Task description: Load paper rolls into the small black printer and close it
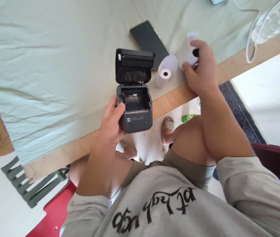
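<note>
Left hand (111, 123) gripped small dark-grey plastic printer (134, 108), frame centre, lid open. Right hand (199, 67) fingers curled round white paper roll (188, 52), upper right. Risk: second white roll (164, 70) near wooden table edge (169, 98) could get knocked off.

Pale green sheet (43, 49) over wooden bed edge (241, 62), white floor (273, 95).

The left hand (111, 120) grips a small dark printer (135, 105) with its lid open above the bed's edge. The right hand (200, 67) holds a paper roll (188, 49); a second roll (165, 70) lies beside a phone (148, 41) on the sheet (56, 65).
</note>
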`<state>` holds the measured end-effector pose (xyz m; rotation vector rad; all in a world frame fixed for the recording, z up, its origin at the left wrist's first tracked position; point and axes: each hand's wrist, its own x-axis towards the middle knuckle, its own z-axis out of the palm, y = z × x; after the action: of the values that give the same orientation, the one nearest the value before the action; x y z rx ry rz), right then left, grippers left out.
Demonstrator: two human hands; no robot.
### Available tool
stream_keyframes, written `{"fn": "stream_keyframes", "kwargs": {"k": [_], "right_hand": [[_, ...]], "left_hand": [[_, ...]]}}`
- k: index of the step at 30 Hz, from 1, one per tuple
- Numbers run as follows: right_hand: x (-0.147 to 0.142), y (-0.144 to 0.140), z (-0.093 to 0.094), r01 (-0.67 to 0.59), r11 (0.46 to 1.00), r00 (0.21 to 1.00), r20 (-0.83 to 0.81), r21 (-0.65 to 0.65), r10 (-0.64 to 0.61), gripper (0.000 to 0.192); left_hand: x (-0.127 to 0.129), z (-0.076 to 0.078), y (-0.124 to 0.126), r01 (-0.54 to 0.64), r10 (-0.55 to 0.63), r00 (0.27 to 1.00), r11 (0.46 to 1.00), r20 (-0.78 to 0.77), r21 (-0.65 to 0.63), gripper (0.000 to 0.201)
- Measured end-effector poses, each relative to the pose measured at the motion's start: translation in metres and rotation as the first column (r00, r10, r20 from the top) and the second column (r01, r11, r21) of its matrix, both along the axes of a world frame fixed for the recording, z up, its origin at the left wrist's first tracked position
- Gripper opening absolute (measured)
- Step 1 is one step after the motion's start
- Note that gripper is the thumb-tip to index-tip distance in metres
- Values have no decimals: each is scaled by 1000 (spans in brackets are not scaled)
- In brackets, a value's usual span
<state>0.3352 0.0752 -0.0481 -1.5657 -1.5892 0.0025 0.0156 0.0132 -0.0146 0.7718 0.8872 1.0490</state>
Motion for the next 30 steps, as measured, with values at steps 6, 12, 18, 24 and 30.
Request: {"fn": "stream_keyframes", "kwargs": {"k": [6, 12, 18, 24, 30], "right_hand": [[36, 1, -22, -294, 956, 698, -681, 9, 221, 52], [26, -6, -7, -356, 935, 506, -842, -8, 185, 45], [-15, -22, 28, -269, 953, 174, -980, -137, -92, 26], [7, -12, 2, -339, 935, 354, -935, -100, 28, 34], [38, 0, -19, -468, 881, 637, -719, -75, 277, 52]], "left_hand": [[0, -1, -1, -11, 11, 1000, 1000, -7, 4, 35], [2, 5, -2, -36, 35, 999, 999, -8, -14, 33], [3, 4, -1, -34, 34, 999, 999, -5, -4, 34], [3, 3, -2, -33, 33, 999, 999, 10, -15, 30], [3, 1, -1, -21, 21, 1000, 1000, 17, -1, 29]]}}
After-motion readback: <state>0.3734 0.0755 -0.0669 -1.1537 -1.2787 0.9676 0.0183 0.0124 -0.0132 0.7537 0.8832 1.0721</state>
